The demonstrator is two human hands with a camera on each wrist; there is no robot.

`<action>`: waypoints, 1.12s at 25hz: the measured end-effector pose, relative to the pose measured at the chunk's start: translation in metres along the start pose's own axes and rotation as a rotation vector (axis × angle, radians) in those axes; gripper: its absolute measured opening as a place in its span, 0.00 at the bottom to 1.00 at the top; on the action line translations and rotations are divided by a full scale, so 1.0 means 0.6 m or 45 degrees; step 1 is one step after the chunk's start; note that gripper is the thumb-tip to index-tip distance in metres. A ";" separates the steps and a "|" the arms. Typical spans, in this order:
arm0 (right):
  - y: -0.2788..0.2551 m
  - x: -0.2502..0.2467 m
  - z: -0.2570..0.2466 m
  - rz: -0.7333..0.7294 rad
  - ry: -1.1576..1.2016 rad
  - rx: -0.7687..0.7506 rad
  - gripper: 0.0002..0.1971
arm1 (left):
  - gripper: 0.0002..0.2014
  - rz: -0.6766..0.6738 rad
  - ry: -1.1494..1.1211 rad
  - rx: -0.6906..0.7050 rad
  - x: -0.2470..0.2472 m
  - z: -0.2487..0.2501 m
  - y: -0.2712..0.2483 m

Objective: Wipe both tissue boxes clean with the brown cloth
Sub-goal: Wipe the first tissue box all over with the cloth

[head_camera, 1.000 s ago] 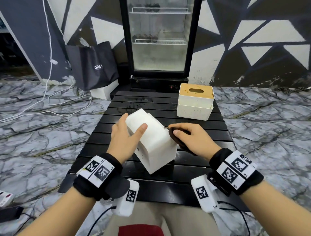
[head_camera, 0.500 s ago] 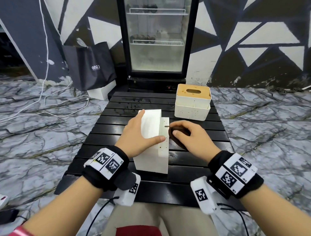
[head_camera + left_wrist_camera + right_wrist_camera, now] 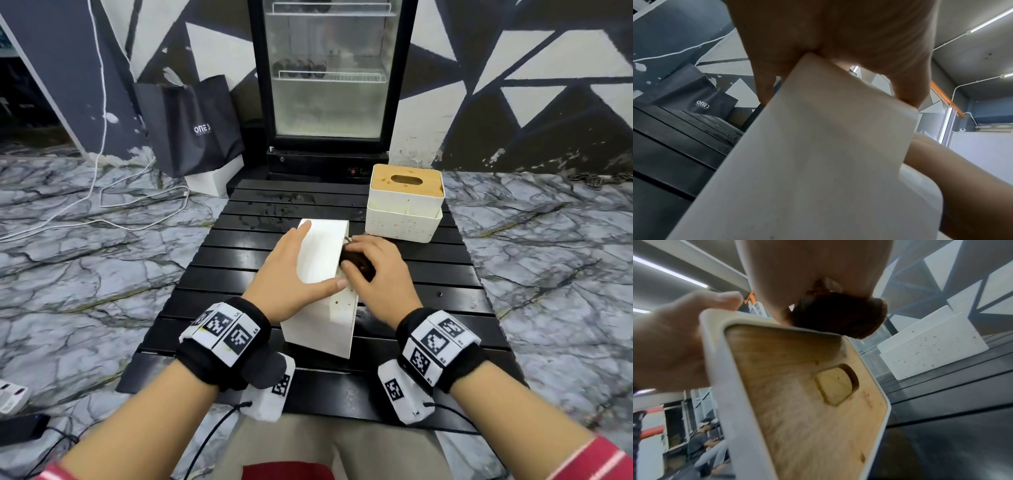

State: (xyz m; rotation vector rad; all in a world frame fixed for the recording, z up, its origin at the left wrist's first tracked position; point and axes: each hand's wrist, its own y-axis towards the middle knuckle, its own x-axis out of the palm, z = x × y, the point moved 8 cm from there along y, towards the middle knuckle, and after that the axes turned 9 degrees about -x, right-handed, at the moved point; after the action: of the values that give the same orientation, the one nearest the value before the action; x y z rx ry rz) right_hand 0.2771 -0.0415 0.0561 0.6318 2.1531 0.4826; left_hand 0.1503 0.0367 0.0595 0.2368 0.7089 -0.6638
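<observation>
A white tissue box (image 3: pixel 320 291) stands on its side on the black slatted table (image 3: pixel 428 308), its wooden lid (image 3: pixel 803 394) facing right. My left hand (image 3: pixel 291 274) grips it from the left and over the top, thumb on the upper edge; the box's white underside (image 3: pixel 818 162) fills the left wrist view. My right hand (image 3: pixel 373 270) holds the bunched brown cloth (image 3: pixel 358 265) against the top of the wooden lid; the brown cloth (image 3: pixel 838 316) shows dark under my fingers. A second white speckled tissue box (image 3: pixel 404 202) with a wooden lid stands at the table's far right.
A glass-door fridge (image 3: pixel 330 75) stands behind the table. A black bag (image 3: pixel 191 123) on a white box sits to its left, with white cables (image 3: pixel 102 205) on the marble floor. A power strip (image 3: pixel 10 394) lies at the lower left.
The box has been turned from a diagonal tilt onto its side, lid facing right. My right hand with the cloth has moved up along the lid face, further from me.
</observation>
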 end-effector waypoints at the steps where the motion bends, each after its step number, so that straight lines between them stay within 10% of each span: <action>1: -0.010 0.006 -0.003 -0.048 -0.012 -0.051 0.19 | 0.58 -0.002 -0.012 0.004 0.001 0.000 0.000; 28: 0.005 0.013 0.003 -0.244 -0.004 -0.149 0.19 | 0.54 0.023 -0.054 -0.009 0.000 -0.001 0.001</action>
State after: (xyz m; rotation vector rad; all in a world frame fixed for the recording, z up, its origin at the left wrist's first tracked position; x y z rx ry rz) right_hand 0.2754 -0.0345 0.0517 0.3566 2.1388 0.4982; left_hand 0.1504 0.0374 0.0590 0.2218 0.6674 -0.6471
